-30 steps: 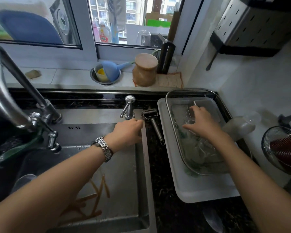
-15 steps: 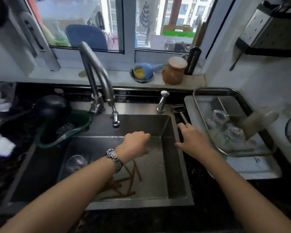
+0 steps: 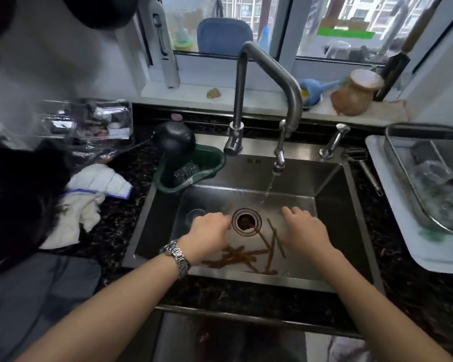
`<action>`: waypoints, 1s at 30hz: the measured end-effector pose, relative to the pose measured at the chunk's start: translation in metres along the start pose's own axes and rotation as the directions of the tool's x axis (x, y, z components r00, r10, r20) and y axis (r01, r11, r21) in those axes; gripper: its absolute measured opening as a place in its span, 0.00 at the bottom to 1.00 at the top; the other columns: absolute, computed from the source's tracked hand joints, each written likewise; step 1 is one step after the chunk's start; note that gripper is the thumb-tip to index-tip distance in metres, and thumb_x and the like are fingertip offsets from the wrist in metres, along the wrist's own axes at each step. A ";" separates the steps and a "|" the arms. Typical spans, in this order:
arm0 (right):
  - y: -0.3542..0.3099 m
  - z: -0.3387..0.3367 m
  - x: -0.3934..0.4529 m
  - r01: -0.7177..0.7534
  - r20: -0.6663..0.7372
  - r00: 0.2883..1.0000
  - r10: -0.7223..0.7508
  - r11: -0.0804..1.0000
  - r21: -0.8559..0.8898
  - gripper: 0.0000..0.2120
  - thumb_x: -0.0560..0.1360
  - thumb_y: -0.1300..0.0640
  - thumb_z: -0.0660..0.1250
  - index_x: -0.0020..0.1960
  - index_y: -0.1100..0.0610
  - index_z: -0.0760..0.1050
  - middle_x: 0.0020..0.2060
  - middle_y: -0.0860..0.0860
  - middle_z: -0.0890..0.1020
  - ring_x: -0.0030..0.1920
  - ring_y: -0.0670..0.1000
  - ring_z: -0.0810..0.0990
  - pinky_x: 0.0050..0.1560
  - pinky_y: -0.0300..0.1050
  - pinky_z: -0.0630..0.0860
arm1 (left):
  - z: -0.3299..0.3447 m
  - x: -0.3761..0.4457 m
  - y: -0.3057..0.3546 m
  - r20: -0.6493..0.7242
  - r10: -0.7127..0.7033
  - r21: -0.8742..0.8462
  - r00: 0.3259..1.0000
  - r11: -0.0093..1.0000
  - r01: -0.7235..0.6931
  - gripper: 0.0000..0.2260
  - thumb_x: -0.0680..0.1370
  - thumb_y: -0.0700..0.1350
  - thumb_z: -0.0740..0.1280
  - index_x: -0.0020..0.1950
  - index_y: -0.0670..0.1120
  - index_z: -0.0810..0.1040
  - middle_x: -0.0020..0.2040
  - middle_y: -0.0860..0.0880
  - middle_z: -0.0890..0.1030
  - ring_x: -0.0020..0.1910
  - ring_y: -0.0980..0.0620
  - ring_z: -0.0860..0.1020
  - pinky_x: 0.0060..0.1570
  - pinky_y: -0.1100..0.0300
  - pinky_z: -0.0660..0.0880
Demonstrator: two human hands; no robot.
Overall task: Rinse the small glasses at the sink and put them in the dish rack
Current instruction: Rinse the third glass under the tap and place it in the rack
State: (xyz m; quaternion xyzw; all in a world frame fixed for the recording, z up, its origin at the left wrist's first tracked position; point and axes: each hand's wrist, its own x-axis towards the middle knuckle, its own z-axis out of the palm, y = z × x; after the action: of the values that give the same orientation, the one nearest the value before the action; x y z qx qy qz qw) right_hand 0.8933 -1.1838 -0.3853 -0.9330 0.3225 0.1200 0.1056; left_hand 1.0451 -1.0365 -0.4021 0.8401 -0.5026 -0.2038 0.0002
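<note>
One small clear glass [image 3: 195, 216] sits on the floor of the steel sink [image 3: 332, 194], left of the drain [image 3: 246, 221]. My left hand [image 3: 209, 235], watch on its wrist, hovers just right of that glass with curled fingers and holds nothing. Over the sink floor right of the drain, my right hand [image 3: 305, 228] is empty with fingers apart, just below a thin stream of water from the tap [image 3: 279, 163]. At the right edge, the wire dish rack [image 3: 413, 194] on a white tray [image 3: 395, 223] holds several rinsed glasses [image 3: 433, 173].
Brown strips of peel [image 3: 246, 257] lie on the sink floor near the front. A green corner basket [image 3: 191, 171] with a scourer and a black ladle hangs at the sink's back left. Cloths [image 3: 89, 197] lie on the dark counter at left. A peeler [image 3: 364, 165] lies between sink and rack.
My right hand has left the dish rack, crossed the counter and come down into the sink. My left hand has moved left toward the glass. The view has swung left.
</note>
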 end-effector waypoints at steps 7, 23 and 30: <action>-0.040 0.027 0.029 0.146 0.084 0.985 -0.148 0.989 0.033 0.25 0.74 0.48 0.68 0.68 0.52 0.66 0.63 0.52 0.75 0.61 0.55 0.74 0.59 0.49 0.73 | 0.011 -0.011 -0.048 0.058 -0.190 -0.041 0.980 0.980 0.192 0.15 0.76 0.51 0.66 0.61 0.47 0.73 0.60 0.47 0.75 0.58 0.45 0.76 0.48 0.54 0.69; -0.081 0.063 0.087 0.051 0.200 0.976 -0.080 0.988 0.143 0.26 0.74 0.50 0.68 0.69 0.51 0.64 0.62 0.51 0.74 0.58 0.53 0.75 0.44 0.41 0.70 | 0.070 0.062 -0.121 0.103 -0.354 -0.288 0.930 0.884 0.368 0.38 0.70 0.56 0.74 0.74 0.48 0.61 0.70 0.44 0.67 0.68 0.42 0.69 0.61 0.46 0.72; -0.102 0.083 0.107 -0.101 0.225 0.973 0.058 0.977 0.186 0.28 0.74 0.48 0.68 0.71 0.50 0.62 0.61 0.51 0.74 0.57 0.53 0.76 0.45 0.43 0.70 | 0.105 0.098 -0.143 0.180 -0.260 -0.413 0.949 0.855 0.312 0.43 0.71 0.53 0.74 0.79 0.50 0.53 0.77 0.45 0.59 0.73 0.45 0.65 0.67 0.48 0.69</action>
State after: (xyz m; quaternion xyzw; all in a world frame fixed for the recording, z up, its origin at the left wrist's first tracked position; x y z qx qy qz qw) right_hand 1.0259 -1.1446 -0.4828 -0.8854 0.3566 0.1933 0.2269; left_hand 1.1701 -1.0275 -0.5611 0.8704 -0.3126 -0.3580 0.1285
